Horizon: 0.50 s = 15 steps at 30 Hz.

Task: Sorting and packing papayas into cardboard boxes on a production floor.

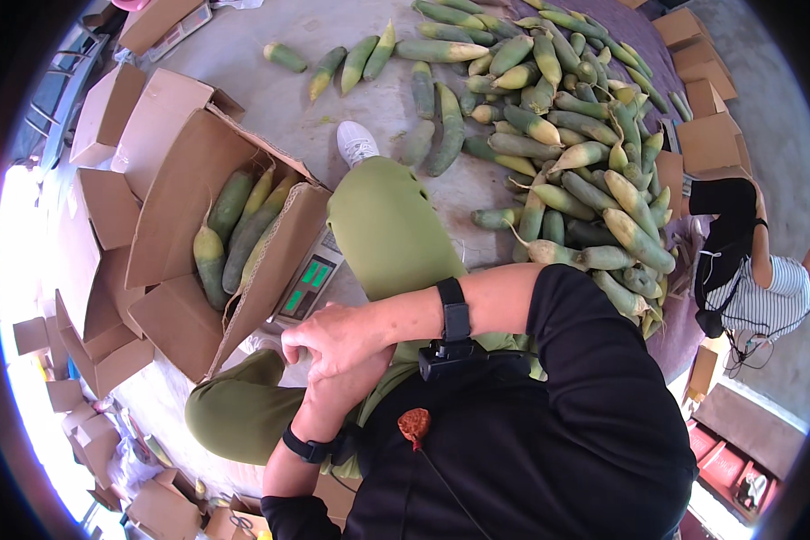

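My hands are crossed in front of my lap. My right hand (331, 339) lies over the back of my left hand (353, 376), its fingers bent in and no item visible in them. The fingers of my left hand are hidden beneath my right wrist. Close by on the left is an open cardboard box (173, 193) holding several green radishes (232, 202). A digital scale (313, 277) with lit green readouts shows beside the box's near edge. Neither hand touches the box or the radishes.
A large heap of green radishes (571, 135) lies at the right, with several loose ones at the far side. More open cartons (108, 108) stand at the left. Another person (760, 279) in a striped top is at the far right, near stacked boxes (711, 135).
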### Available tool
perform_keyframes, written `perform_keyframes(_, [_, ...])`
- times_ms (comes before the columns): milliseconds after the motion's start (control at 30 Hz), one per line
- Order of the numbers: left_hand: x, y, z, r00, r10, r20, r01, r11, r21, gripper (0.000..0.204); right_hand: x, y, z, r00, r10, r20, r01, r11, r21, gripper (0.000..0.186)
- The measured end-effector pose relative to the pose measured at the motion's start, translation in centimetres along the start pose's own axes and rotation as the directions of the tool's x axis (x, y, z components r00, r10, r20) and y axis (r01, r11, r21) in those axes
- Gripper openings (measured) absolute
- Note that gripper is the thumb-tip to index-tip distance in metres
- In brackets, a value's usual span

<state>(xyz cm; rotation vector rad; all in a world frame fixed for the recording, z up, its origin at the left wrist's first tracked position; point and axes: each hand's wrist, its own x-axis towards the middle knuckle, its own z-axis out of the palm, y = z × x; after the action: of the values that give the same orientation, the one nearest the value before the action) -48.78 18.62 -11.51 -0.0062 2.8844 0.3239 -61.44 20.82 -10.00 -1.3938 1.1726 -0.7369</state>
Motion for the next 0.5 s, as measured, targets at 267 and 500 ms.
perform_keyframes(267, [-0.7,0.3,0.5,0.995,-0.074,0.066,0.09,0.951,-0.297,0.033,-0.4,1.3,0.6,0.997,0.041,0.072,-0.052,0.985,0.164,0.033])
perform_keyframes(500, [-1.7,1.0,-0.2,0.999,-0.024,0.036,0.032,0.973,-0.227,0.033,-0.2,0.5,2.8,0.997,0.055,0.06,-0.064,0.985,0.163,0.038])
